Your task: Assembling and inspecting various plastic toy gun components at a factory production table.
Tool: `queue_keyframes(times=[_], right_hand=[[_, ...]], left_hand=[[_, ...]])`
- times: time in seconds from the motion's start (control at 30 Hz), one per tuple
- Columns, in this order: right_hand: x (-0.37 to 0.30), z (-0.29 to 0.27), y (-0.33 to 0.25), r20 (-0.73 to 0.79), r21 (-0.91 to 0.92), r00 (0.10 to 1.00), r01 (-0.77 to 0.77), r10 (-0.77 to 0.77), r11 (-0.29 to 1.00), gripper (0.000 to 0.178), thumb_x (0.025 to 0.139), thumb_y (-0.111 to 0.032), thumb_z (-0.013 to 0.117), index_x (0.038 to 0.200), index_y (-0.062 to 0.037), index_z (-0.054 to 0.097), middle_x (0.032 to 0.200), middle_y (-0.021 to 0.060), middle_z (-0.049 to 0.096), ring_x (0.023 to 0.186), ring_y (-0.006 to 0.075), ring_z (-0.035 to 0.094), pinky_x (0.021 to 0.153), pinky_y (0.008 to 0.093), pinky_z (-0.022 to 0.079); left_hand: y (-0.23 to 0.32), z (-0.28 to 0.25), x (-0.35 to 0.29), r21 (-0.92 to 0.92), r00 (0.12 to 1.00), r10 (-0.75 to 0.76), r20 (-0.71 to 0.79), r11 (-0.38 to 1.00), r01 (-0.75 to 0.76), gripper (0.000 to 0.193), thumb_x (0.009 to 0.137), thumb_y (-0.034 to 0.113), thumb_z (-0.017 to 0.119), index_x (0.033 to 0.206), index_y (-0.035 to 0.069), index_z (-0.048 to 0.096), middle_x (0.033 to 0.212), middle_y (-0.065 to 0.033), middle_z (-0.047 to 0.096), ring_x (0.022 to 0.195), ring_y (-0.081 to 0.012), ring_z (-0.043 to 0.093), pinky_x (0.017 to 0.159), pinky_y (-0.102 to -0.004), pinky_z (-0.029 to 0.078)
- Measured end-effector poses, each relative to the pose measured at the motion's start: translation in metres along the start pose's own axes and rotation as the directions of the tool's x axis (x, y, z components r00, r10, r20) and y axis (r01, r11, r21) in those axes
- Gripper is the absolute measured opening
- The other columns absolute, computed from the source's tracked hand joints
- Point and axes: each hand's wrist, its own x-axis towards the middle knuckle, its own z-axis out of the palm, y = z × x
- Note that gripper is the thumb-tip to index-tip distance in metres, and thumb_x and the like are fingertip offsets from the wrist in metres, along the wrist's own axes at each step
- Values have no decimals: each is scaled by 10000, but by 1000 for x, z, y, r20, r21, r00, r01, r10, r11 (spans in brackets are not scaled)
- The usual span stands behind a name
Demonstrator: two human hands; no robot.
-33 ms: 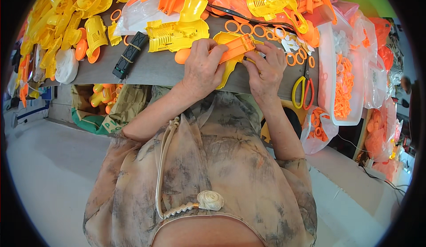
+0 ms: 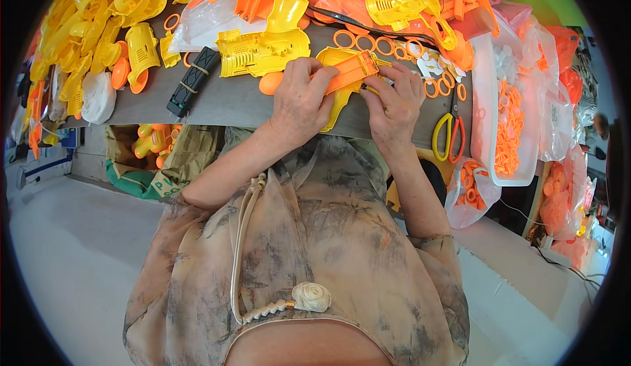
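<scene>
My left hand (image 2: 299, 96) is closed around the near-left end of a long orange plastic piece (image 2: 355, 69), shaped like a slotted channel. That piece lies over a yellow plastic shell half (image 2: 336, 112), whose curved handle part shows below it. At the right end of the orange piece, my right hand (image 2: 396, 103) has its thumb and fingers pinched together. A small dark bit shows by the right fingertips, too small to name. Just left of the hands rests another yellow shell half (image 2: 263, 53), with an orange rounded piece (image 2: 269, 83) below it.
A black part with bands (image 2: 190, 83) lies to the left. Scissors (image 2: 449, 136) with yellow and red handles sit at the right, near orange rings (image 2: 430, 88) and a white bin (image 2: 485, 103) of small orange parts. Yellow shells (image 2: 85, 30) are heaped far left.
</scene>
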Motion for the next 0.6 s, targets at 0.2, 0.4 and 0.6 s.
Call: queue_keyframes(times=[0.2,0.4,0.6], right_hand=[[0,-3,-2,23,-51,1000,17,-16,999,213,641,-52,720,845,-72,661,963,64,592,1016,266,531,889,406,347],[5,-9,-5,127,-134,992,40,-23,990,211,660,-56,712,861,-73,652,1000,65,574,1044,257,525,960,460,316],[0,-5,-6,115,-139,993,-8,24,990,255,669,-89,726,910,-61,648,1033,63,578,1067,254,518,987,479,302]], left_hand=[[2,-2,0,-2,1000,-10,29,1000,10,401,624,-11,682,1008,22,573,925,-147,495,811,-296,527,685,-362,459],[2,-2,1,-25,999,-32,44,999,34,402,625,-7,681,1011,25,572,937,-150,502,815,-298,572,673,-362,482],[2,-2,2,-18,997,-55,52,998,56,419,627,-4,677,1028,33,563,937,-144,502,800,-295,580,655,-356,486]])
